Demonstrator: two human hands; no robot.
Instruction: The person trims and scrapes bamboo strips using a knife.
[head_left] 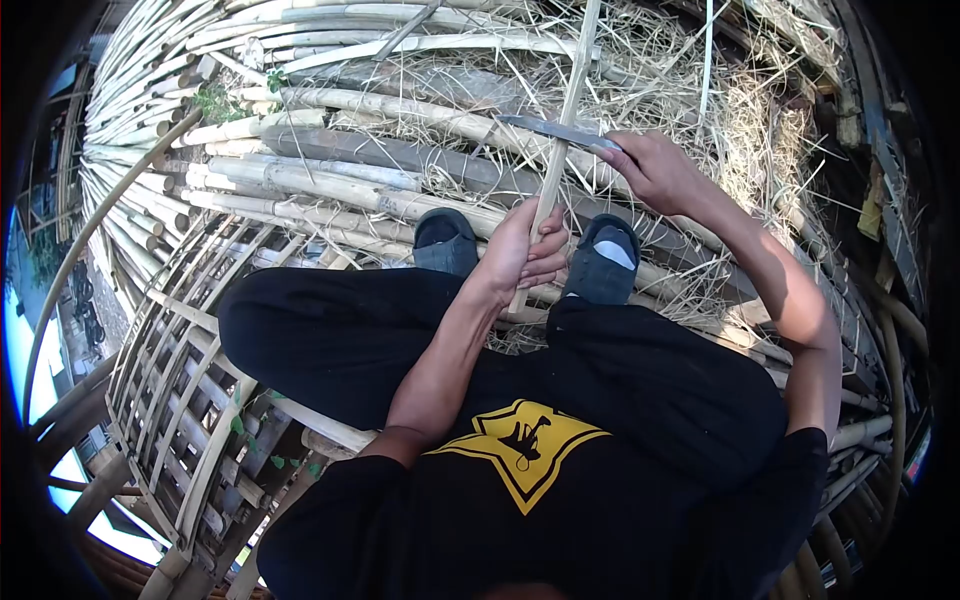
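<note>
A long, pale bamboo strip [574,95] runs upright through the middle of the view, past the top edge. My left hand [522,250] is wrapped round its lower part, between my two sandals. Higher up, my right hand [655,170] grips a knife [560,131] by its handle, which the fingers mostly hide. The blade points left and crosses the strip, against it or very close; I cannot tell whether it cuts in. Thin shavings [660,90] lie thickly around and beyond the strip.
Bamboo poles [330,180] make up the surface under my feet, with a large stack of poles [140,130] at the left. A woven bamboo lattice [190,390] stands beside my left knee. My sandals [607,262] rest on the poles. A curved rod [85,235] arches at far left.
</note>
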